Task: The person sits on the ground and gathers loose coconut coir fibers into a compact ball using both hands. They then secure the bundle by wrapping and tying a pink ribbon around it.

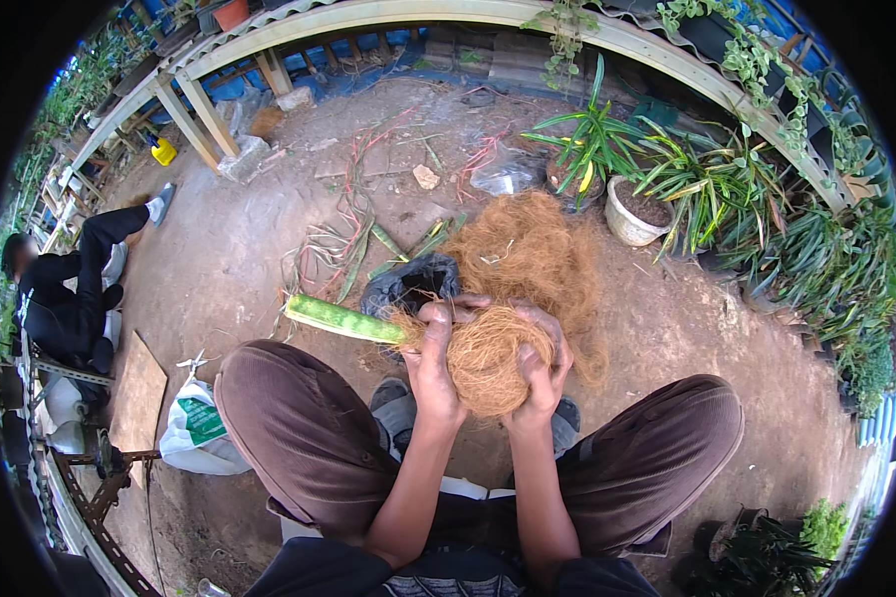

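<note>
Both of my hands press around a ball of brown coir fibre (pixel 493 366) above my feet. My left hand (pixel 434 366) grips its left side, fingers curled over the top. On the ball's right side, my right hand (pixel 545 366) is closed with the thumb on the fibre. A thick green variegated leaf (pixel 343 319), cut at its outer end, sticks out to the left from the fibre. Just beyond my hands stands a black plastic bag (pixel 411 283) with its mouth open. A loose heap of coir fibre (pixel 530 246) lies on the ground behind the ball.
Long leaf strips and pinkish string (pixel 336 246) lie ahead on the ground. Potted plants, one in a white pot (pixel 635 216), line the right. A white plastic bag (pixel 203 429) and a board (pixel 136 395) lie left, near a seated person (pixel 63 298). A bench frame curves across the far side.
</note>
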The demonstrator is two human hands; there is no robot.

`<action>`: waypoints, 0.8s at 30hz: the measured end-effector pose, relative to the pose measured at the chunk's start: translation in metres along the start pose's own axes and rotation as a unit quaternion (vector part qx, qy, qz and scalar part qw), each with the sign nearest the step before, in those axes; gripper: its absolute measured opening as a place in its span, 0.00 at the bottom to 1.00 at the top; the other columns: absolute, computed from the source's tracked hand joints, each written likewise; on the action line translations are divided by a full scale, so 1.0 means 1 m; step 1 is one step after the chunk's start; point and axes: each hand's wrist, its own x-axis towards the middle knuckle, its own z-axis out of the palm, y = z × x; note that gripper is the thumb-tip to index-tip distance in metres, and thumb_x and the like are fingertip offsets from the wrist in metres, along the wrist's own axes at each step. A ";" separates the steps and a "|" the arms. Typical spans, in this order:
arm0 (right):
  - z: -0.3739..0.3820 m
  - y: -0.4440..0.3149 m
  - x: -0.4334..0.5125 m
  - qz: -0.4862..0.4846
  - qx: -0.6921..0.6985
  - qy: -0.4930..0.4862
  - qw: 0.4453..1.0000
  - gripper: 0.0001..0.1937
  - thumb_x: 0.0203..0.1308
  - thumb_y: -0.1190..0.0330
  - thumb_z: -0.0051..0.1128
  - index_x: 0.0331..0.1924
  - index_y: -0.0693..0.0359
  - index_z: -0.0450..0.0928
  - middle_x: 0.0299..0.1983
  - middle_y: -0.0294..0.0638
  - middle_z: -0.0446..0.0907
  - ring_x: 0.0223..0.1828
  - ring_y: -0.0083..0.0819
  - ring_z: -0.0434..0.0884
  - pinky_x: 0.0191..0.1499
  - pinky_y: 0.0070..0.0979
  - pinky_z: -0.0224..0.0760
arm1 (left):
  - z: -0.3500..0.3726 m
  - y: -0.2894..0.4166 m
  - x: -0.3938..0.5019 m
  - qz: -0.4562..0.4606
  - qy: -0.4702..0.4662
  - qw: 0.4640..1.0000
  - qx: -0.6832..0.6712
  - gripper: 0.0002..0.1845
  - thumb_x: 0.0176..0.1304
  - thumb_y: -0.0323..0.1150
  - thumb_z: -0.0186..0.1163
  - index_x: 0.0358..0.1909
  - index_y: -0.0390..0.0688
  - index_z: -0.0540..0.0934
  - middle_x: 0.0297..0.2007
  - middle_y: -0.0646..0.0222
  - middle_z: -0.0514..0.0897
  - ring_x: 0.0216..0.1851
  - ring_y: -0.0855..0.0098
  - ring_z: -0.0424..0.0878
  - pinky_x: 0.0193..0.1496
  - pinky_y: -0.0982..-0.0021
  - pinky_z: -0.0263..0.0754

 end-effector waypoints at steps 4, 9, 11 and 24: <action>-0.001 -0.003 -0.002 0.087 0.103 0.055 0.989 0.20 0.53 0.69 0.59 0.49 0.73 0.80 0.53 0.54 0.80 0.58 0.42 0.78 0.64 0.37 0.67 | 0.006 -0.002 -0.001 0.029 -0.014 0.999 0.017 0.23 0.78 0.50 0.48 0.34 0.39 0.74 0.45 0.53 0.82 0.58 0.55 0.76 0.67 0.49 0.66; 0.002 -0.005 -0.002 0.053 0.071 0.029 0.996 0.19 0.53 0.71 0.58 0.48 0.73 0.80 0.53 0.54 0.80 0.58 0.41 0.78 0.65 0.36 0.67 | 0.006 0.003 -0.001 0.036 -0.050 0.997 -0.050 0.37 0.76 0.64 0.33 0.33 0.38 0.74 0.45 0.51 0.82 0.60 0.51 0.74 0.69 0.48 0.64; 0.003 -0.007 -0.003 0.051 0.062 0.032 0.996 0.19 0.53 0.71 0.58 0.49 0.72 0.80 0.52 0.53 0.80 0.57 0.40 0.78 0.64 0.36 0.69 | 0.005 0.004 0.000 -0.005 -0.022 0.998 -0.052 0.35 0.76 0.62 0.36 0.33 0.38 0.75 0.45 0.50 0.82 0.61 0.51 0.73 0.69 0.48 0.63; 0.003 -0.020 0.002 0.215 0.151 0.077 0.962 0.24 0.59 0.61 0.53 0.57 0.67 0.77 0.54 0.51 0.78 0.57 0.42 0.78 0.62 0.39 0.70 | 0.004 0.009 0.002 0.036 -0.082 0.993 0.072 0.17 0.76 0.46 0.49 0.37 0.42 0.71 0.35 0.57 0.81 0.53 0.59 0.77 0.65 0.53 0.67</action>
